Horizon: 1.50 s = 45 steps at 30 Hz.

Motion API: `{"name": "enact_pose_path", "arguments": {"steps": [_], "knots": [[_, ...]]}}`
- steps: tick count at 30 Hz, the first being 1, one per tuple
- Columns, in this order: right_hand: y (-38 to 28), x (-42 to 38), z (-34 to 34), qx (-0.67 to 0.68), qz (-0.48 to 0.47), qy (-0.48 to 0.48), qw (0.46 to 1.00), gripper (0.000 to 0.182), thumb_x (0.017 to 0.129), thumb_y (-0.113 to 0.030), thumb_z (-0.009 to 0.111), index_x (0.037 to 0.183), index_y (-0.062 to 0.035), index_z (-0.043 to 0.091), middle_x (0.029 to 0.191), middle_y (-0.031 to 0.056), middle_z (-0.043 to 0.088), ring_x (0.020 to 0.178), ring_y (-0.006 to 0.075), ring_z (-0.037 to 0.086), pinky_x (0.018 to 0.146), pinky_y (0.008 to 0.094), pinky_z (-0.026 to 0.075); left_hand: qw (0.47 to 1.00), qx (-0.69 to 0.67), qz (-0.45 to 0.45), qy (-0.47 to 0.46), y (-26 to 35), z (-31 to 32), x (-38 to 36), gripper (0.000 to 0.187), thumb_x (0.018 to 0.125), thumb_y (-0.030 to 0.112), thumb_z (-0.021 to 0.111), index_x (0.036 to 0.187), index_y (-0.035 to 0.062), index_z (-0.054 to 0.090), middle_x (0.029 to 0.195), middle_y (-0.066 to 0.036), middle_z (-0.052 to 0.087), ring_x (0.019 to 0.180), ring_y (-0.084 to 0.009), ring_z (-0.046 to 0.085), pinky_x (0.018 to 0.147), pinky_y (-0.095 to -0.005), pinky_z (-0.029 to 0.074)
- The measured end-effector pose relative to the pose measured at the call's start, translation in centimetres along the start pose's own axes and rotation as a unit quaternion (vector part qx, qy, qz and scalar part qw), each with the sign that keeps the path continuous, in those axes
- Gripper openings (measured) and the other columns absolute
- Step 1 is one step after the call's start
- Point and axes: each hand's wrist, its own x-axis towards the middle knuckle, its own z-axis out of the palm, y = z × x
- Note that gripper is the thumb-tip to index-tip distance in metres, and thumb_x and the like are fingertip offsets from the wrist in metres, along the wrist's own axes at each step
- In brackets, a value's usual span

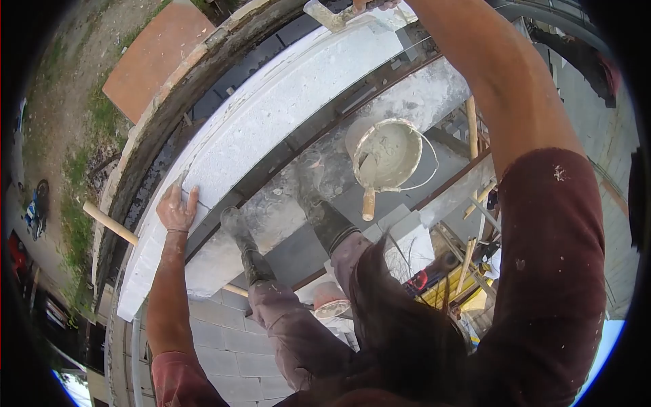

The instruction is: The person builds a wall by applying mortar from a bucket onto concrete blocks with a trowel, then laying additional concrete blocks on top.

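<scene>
While the left hand (pixel 178 209) lies palm-down on the near left stretch of the white block wall (pixel 237 139), its fingers (pixel 192 197) are spread a little, thumb apart, pressing on the surface and gripping nothing. At the far end of that wall, the right hand (pixel 377 3) is partly cut off by the top edge of the view; its fingers look closed around the handle of a mallet (pixel 324 15), whose pale, dusty round head points left. Mallet head overlaps the wall's far end; cannot tell if it touches. The wall curves in view from near left to far right, with a thin joint just beside the left hand. Right of it, two dark boots (pixel 324 214) stand on a mortar-stained plank (pixel 271 203). Right of the boots, a bucket (pixel 418 146) of wet grey mortar (pixel 393 150) has its wire handle down on the right side; a trowel (pixel 368 202) leans in it, blade in the mortar, wooden handle over the near rim. Lower down, nearer, a reddish bucket (pixel 331 298), beside the legs. Wooden pole (pixel 110 222) sticks out left of the wall; brown board (pixel 156 57) far left; parked motorbike (pixel 35 210) on the ground at left.
</scene>
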Motion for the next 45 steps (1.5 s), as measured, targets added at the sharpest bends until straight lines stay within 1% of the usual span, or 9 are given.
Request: {"name": "enact_pose_path", "arguments": {"steps": [18, 20, 24, 28, 33, 37, 40, 42, 45], "knots": [[0.5, 2.4, 3.6, -0.13, -0.083, -0.07, 0.986, 0.03, 0.088, -0.024, 0.064, 0.1, 0.0008, 0.076, 0.096, 0.0182, 0.076, 0.086, 0.0334, 0.073, 0.077, 0.0481, 0.058, 0.999, 0.015, -0.025, -0.027, -0.1, -0.8, -0.1, 0.049, 0.09, 0.041, 0.073, 0.133, 0.0202, 0.068, 0.1, -0.015, 0.074, 0.087, -0.033, 0.072, 0.078, -0.0418, 0.057], [-0.7, 2.1, 3.9, -0.151, -0.056, -0.034, 0.986, 0.036, 0.093, -0.02, 0.061, 0.123, -0.0061, 0.074, 0.115, 0.0137, 0.075, 0.091, 0.0322, 0.073, 0.078, 0.0459, 0.057, 1.0, 0.013, -0.012, -0.013, 0.3, -0.2, 0.1, 0.048, 0.09, 0.04, 0.073, 0.133, 0.0198, 0.068, 0.102, -0.016, 0.074, 0.088, -0.0335, 0.073, 0.078, -0.0413, 0.057], [-1.8, -6.3, 5.4, 0.015, 0.006, 0.078, 0.997, 0.038, 0.082, -0.009, 0.054, 0.112, -0.0032, 0.076, 0.108, 0.0165, 0.077, 0.098, 0.0368, 0.074, 0.079, 0.0487, 0.058, 1.0, -0.008, 0.0, -0.004, -0.4, 0.3, -0.3, 0.047, 0.093, 0.037, 0.07, 0.135, 0.017, 0.067, 0.11, -0.016, 0.074, 0.095, -0.0345, 0.073, 0.08, -0.0408, 0.058], [-2.8, -13.4, 15.0, 0.206, 0.011, 0.253, 0.945, 0.042, 0.099, -0.037, 0.061, 0.122, -0.0017, 0.061, 0.092, 0.0221, 0.072, 0.094, 0.042, 0.071, 0.086, 0.0531, 0.055, 0.999, 0.015, -0.019, -0.024, -0.4, 0.2, -0.4, 0.046, 0.093, 0.037, 0.07, 0.134, 0.0154, 0.067, 0.108, -0.017, 0.073, 0.093, -0.0354, 0.072, 0.079, -0.0425, 0.057], [-13.2, -24.5, 29.3, 0.527, -0.001, 0.471, 0.708, 0.042, 0.087, -0.023, 0.078, 0.117, 0.0024, 0.063, 0.087, 0.0268, 0.068, 0.084, 0.0435, 0.068, 0.076, 0.045, 0.052, 0.999, -0.016, -0.025, -0.043, 0.2, -0.4, -0.2, 0.043, 0.099, 0.04, 0.064, 0.134, 0.0144, 0.066, 0.115, -0.017, 0.073, 0.102, -0.0362, 0.072, 0.087, -0.0425, 0.057], [-23.7, -30.4, 33.1, 0.773, 0.185, 0.157, 0.586, 0.036, 0.086, -0.022, 0.077, 0.1, 0.0092, 0.065, 0.073, 0.0187, 0.065, 0.066, 0.025, 0.064, 0.066, 0.0408, 0.052, 1.0, -0.007, 0.008, -0.012, -0.2, 0.1, -0.2, 0.044, 0.1, 0.041, 0.062, 0.134, 0.0139, 0.066, 0.114, -0.018, 0.074, 0.098, -0.0371, 0.072, 0.084, -0.0433, 0.058], [-30.0, -31.8, 37.3, 0.891, 0.164, 0.063, 0.418, 0.026, 0.087, -0.019, 0.076, 0.087, 0.003, 0.063, 0.063, 0.0111, 0.058, 0.051, 0.0206, 0.056, 0.052, 0.037, 0.046, 1.0, -0.024, 0.005, -0.007, 0.3, -0.2, -0.2, 0.045, 0.098, 0.04, 0.065, 0.132, 0.0111, 0.068, 0.109, -0.02, 0.075, 0.096, -0.0375, 0.073, 0.082, -0.0449, 0.058], [-33.5, -32.3, 37.8, 0.965, 0.168, -0.081, 0.185, 0.023, 0.087, -0.017, 0.075, 0.078, -0.0045, 0.057, 0.061, 0.0042, 0.052, 0.045, 0.0152, 0.047, 0.045, 0.0332, 0.037, 1.0, -0.004, 0.009, -0.004, -0.1, 0.4, -0.1, 0.047, 0.098, 0.043, 0.063, 0.131, 0.0092, 0.069, 0.105, -0.02, 0.075, 0.092, -0.0381, 0.074, 0.08, -0.0456, 0.058], [-37.5, -29.3, 41.9, 0.963, 0.139, -0.181, 0.142, 0.026, 0.086, -0.017, 0.075, 0.074, -0.0084, 0.053, 0.061, 0.0025, 0.05, 0.046, 0.0156, 0.047, 0.047, 0.0373, 0.039, 0.998, 0.034, -0.018, -0.045, 0.3, -0.1, -0.1, 0.044, 0.099, 0.043, 0.06, 0.131, 0.0138, 0.069, 0.102, -0.022, 0.074, 0.089, -0.0412, 0.071, 0.079, -0.0473, 0.056]]}}
